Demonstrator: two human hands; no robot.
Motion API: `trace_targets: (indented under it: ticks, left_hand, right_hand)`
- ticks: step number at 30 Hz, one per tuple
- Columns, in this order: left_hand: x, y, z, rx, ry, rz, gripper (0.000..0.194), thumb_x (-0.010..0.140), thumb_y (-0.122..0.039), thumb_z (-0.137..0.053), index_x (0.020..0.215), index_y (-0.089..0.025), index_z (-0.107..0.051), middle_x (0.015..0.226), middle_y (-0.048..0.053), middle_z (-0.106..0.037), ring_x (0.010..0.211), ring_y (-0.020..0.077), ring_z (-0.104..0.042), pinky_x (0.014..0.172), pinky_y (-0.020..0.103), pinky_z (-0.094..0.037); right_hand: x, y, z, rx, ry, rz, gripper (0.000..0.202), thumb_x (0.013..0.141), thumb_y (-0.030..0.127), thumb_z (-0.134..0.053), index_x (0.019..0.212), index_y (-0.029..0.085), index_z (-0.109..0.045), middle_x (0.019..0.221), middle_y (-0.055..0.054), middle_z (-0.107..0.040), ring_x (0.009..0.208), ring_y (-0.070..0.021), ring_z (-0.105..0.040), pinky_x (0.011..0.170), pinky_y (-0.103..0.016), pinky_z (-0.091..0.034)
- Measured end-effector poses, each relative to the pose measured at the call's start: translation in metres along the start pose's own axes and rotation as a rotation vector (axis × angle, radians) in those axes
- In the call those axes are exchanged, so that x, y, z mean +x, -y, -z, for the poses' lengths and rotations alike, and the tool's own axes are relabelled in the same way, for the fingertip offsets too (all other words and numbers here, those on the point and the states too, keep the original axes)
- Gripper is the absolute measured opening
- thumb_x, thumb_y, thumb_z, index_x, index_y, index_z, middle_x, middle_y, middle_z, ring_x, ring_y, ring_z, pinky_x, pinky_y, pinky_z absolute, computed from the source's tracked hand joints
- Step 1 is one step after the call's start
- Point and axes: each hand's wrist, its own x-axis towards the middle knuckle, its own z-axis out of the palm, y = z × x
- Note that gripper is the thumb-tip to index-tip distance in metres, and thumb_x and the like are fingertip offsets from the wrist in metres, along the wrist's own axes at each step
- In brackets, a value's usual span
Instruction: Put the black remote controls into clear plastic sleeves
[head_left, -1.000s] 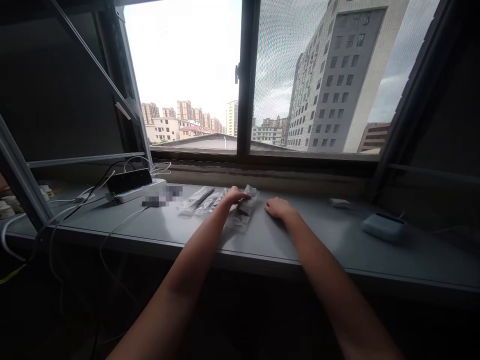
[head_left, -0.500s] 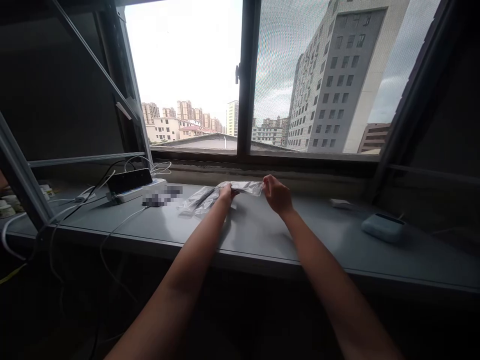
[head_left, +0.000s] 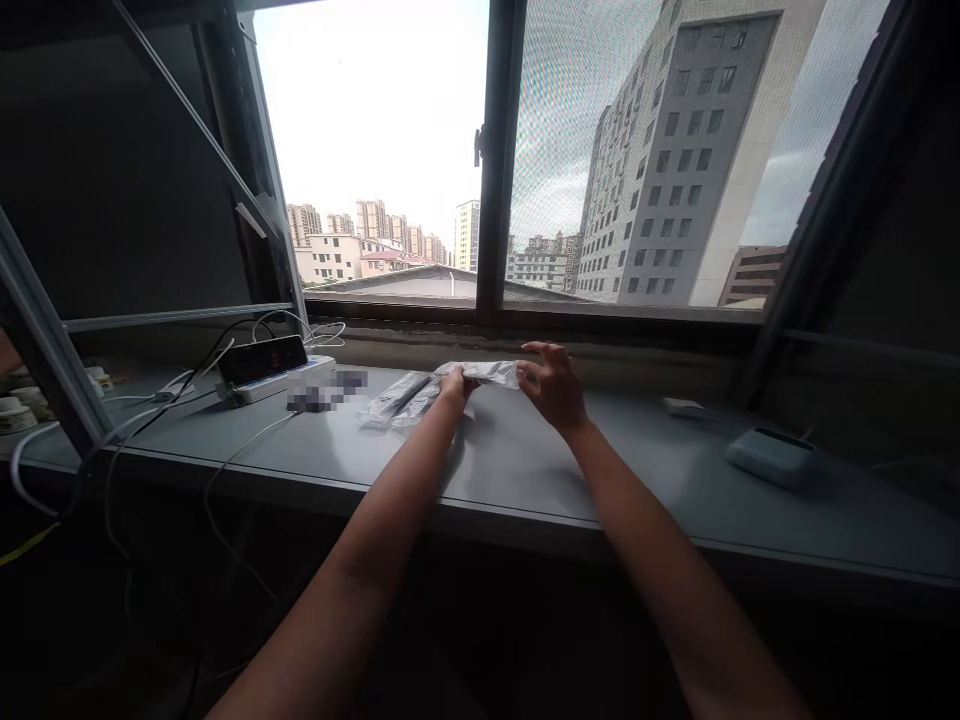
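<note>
My left hand [head_left: 454,384] is closed on a clear plastic bag [head_left: 491,372], thumb on top, holding it above the desk. What the bag contains is too unclear to name. At the bag's right end is my right hand [head_left: 553,383], its fingers apart and raised, the thumb side at or just touching the plastic. More clear plastic bags [head_left: 394,400] with dark contents lie on the desk to the left of my left hand, partly behind my forearm.
The grey desk [head_left: 517,470] runs beneath a window. On its left stand a dark display [head_left: 262,362], a white power strip [head_left: 289,382] and several cables. At right lie a small white box [head_left: 681,407] and a blue-grey device [head_left: 771,456]. A metal frame post [head_left: 49,330] rises at far left.
The fingers of my right hand have loosened from their pinch on the bag's right end and spread apart. My left hand keeps its hold. The view has shifted slightly.
</note>
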Motion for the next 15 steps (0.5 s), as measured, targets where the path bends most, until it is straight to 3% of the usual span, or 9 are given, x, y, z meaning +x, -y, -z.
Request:
trace_targets:
  ticks: [4, 9, 15]
  left_hand:
    - [0.0013, 0.0023, 0.0005, 0.021, 0.024, -0.023, 0.019, 0.088, -0.026, -0.065, 0.103, -0.015, -0.061, 0.065, 0.002, -0.059, 0.054, 0.0127, -0.062, 0.057, 0.021, -0.054]
    - [-0.0015, 0.0018, -0.0035, 0.049, 0.079, -0.021, 0.019, 0.095, -0.025, -0.055, 0.107, -0.012, -0.058, 0.078, 0.006, -0.062, 0.055, 0.0088, -0.059, 0.059, 0.019, -0.053]
    - [-0.006, 0.0012, -0.0087, -0.019, 0.174, -0.077, 0.019, 0.097, -0.023, -0.051, 0.112, -0.013, -0.054, 0.077, 0.003, -0.06, 0.06, 0.0093, -0.059, 0.063, 0.021, -0.055]
  right_hand:
    - [-0.0001, -0.0001, 0.0003, -0.017, 0.101, 0.027, 0.024, 0.092, 0.026, -0.052, 0.093, 0.024, -0.075, 0.139, -0.007, -0.054, 0.124, -0.0293, -0.044, 0.097, -0.046, -0.042]
    - [-0.0016, 0.0008, -0.0039, -0.029, 0.241, 0.042, 0.027, 0.092, 0.023, -0.051, 0.108, 0.022, -0.073, 0.145, -0.008, -0.049, 0.131, -0.028, -0.04, 0.098, -0.045, -0.043]
    - [-0.0012, -0.001, -0.0062, -0.044, 0.262, 0.015, 0.033, 0.093, 0.017, -0.045, 0.117, 0.019, -0.069, 0.141, -0.01, -0.053, 0.128, -0.0276, -0.042, 0.097, -0.043, -0.043]
